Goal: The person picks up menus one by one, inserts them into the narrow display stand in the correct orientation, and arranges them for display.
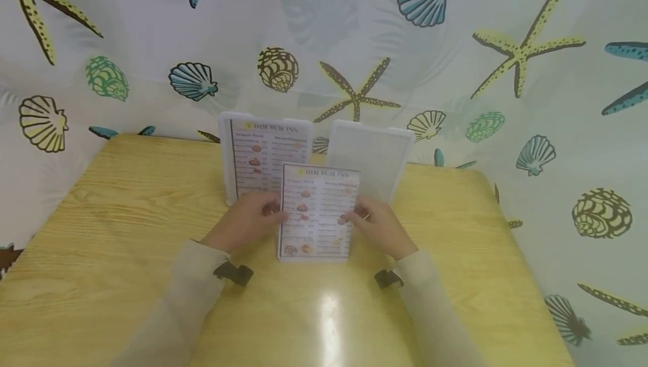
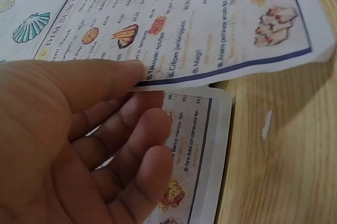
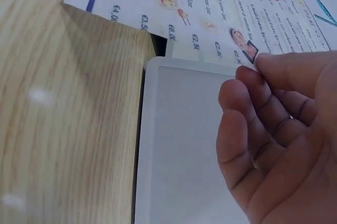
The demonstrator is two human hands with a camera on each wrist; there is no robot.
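The left hand and right hand are pinching the menu in their fingers; another menu and a blank panel are showing behind.

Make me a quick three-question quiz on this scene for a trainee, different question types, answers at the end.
1. The hands hold the front menu by its:
a) top corners
b) left and right edges
c) bottom edge

2. True or false: in the head view, the right-hand panel behind it shows a blank face.

3. Fill in the front menu's heading: "DIM ___ INN".

Key: 1. b; 2. true; 3. SUM.
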